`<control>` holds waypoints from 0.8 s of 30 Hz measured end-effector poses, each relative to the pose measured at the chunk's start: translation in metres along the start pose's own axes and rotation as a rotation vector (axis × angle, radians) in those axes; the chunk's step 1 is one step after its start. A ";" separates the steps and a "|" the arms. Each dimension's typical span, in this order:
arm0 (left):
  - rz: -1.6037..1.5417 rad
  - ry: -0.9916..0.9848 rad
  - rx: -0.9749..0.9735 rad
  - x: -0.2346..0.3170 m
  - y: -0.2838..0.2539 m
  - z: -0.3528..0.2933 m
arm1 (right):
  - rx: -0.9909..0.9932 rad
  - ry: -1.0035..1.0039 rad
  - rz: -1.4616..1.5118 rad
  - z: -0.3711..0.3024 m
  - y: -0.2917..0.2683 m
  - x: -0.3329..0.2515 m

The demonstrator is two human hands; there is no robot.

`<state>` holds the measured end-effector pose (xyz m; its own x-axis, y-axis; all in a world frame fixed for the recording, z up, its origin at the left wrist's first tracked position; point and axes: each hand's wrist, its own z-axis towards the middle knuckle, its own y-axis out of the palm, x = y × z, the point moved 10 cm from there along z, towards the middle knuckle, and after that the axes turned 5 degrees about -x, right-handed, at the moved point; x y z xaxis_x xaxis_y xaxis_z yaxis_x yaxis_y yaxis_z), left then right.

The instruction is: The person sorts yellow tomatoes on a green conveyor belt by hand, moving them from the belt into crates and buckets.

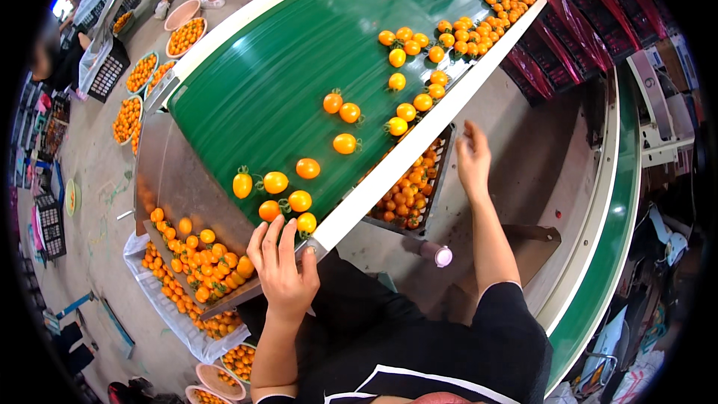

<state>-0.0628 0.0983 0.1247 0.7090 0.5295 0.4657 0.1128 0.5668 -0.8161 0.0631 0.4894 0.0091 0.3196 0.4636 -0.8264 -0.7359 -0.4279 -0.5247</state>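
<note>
Orange cherry tomatoes (345,144) with green stems lie scattered on a green conveyor belt (247,105). My left hand (286,269) is at the belt's near end, fingers apart and extended over the white side rail (404,164). Its fingertips are beside the closest tomatoes; whether they touch any is unclear. To the right of the rail, my right hand (473,157) is raised off the belt, loosely open and slightly blurred. No object shows in it. Below the rail, next to that hand, a dark crate (436,179) holds more tomatoes, partly hidden by the rail.
A metal chute (179,157) at the belt's end leads to tomatoes in a crate lined with white plastic (176,322). Tubs of tomatoes (185,36) stand on the floor at left. Dark crates (576,30) are stacked at far right, near a second green belt (609,254).
</note>
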 end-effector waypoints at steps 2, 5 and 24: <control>0.014 -0.006 0.008 -0.001 -0.003 0.000 | 0.073 -0.220 -0.057 0.023 -0.012 -0.074; 0.003 -0.008 0.016 -0.002 -0.001 0.001 | -0.173 -0.413 -0.222 0.061 0.033 -0.147; -0.026 -0.024 0.006 -0.006 -0.002 -0.001 | -0.083 -0.339 -0.873 0.184 0.080 -0.136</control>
<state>-0.0663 0.0935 0.1236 0.6892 0.5297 0.4945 0.1263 0.5842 -0.8017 -0.1492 0.5355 0.1170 0.5375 0.8425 -0.0371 -0.2689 0.1296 -0.9544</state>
